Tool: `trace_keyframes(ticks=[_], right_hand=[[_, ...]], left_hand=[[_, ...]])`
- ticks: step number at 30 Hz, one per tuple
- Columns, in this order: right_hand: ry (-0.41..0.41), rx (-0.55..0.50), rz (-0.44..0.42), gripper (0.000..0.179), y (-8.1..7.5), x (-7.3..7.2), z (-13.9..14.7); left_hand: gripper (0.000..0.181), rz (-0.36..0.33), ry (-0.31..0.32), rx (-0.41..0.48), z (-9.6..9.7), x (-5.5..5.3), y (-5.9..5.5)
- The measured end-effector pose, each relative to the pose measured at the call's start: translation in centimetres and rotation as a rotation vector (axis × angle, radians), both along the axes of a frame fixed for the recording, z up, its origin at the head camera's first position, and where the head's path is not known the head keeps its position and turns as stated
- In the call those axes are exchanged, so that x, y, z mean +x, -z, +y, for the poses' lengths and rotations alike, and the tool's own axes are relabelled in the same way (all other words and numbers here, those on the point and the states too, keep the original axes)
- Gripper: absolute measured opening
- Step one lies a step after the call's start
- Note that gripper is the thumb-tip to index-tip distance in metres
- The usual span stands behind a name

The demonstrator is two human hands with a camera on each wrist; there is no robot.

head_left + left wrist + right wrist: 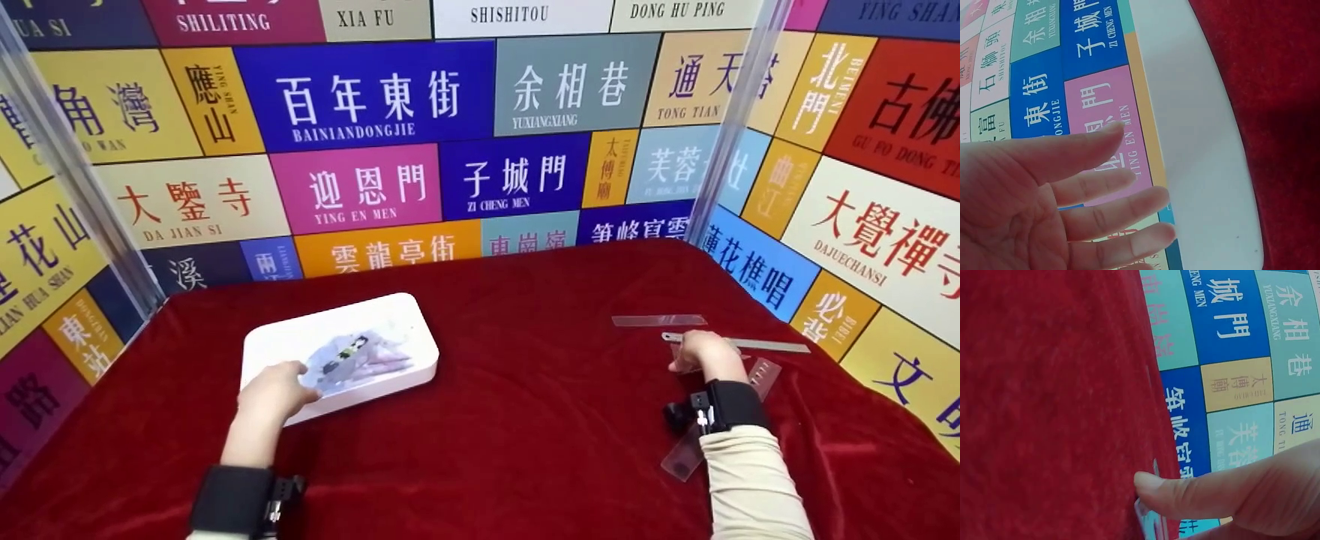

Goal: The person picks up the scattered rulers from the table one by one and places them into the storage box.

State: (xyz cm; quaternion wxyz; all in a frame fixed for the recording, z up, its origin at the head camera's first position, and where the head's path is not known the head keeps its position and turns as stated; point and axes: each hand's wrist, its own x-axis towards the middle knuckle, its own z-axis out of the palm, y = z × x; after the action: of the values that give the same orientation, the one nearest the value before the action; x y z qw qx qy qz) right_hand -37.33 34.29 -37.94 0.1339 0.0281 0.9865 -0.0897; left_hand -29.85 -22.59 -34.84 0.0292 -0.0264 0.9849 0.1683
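Observation:
On the left, a white box (341, 322) with rounded corners lies on the red cloth, a grey, pink and dark patch showing on its top. My left hand (274, 394) is over its near left corner, fingers spread and holding nothing; in the left wrist view the palm (1010, 219) shows beside the box's white surface (1196, 140). At the right, my right hand (709, 354) pinches a clear set square (1152, 520), thumb on its edge and the other fingers mostly hidden. A metal ruler (772, 346) lies just beyond that hand.
A clear ruler (658, 320) lies farther back, another clear strip (765, 377) beside the right wrist, and one more (684, 454) partly under the right forearm. Red cloth (525, 390) covers the table. Panels with printed place names (364, 94) stand around it.

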Motion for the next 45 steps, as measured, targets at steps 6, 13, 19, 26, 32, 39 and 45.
trace_keyframes(ticks=[6,13,19,26,32,39,45], right_hand=[[-0.062,-0.023,0.019,0.022,0.2,0.4,0.3],[0.003,-0.205,-0.054,0.006,0.0,1.1,0.4],[0.047,-0.220,-0.182,0.063,-0.5,1.8,0.9],[-0.041,-0.129,-0.116,0.047,-0.8,1.3,1.7],[-0.039,0.040,-0.106,0.054,-1.1,0.7,1.8],[-0.031,-0.036,-0.029,0.075,-0.7,0.7,3.0],[-0.066,-0.048,-0.024,0.061,0.1,0.7,3.7]], left_hand=[[0.050,0.000,0.017,-0.011,0.1,0.0,0.2],[0.050,0.004,0.028,-0.020,0.2,0.2,0.5],[0.051,0.001,0.040,-0.017,0.3,0.3,0.3],[0.053,-0.017,0.043,-0.015,0.2,0.1,-0.2],[0.052,-0.011,0.062,-0.018,0.0,0.2,-0.5],[0.052,-0.006,0.113,-0.051,0.0,0.5,-0.6],[0.051,-0.013,0.143,-0.076,0.2,0.5,-0.3]])
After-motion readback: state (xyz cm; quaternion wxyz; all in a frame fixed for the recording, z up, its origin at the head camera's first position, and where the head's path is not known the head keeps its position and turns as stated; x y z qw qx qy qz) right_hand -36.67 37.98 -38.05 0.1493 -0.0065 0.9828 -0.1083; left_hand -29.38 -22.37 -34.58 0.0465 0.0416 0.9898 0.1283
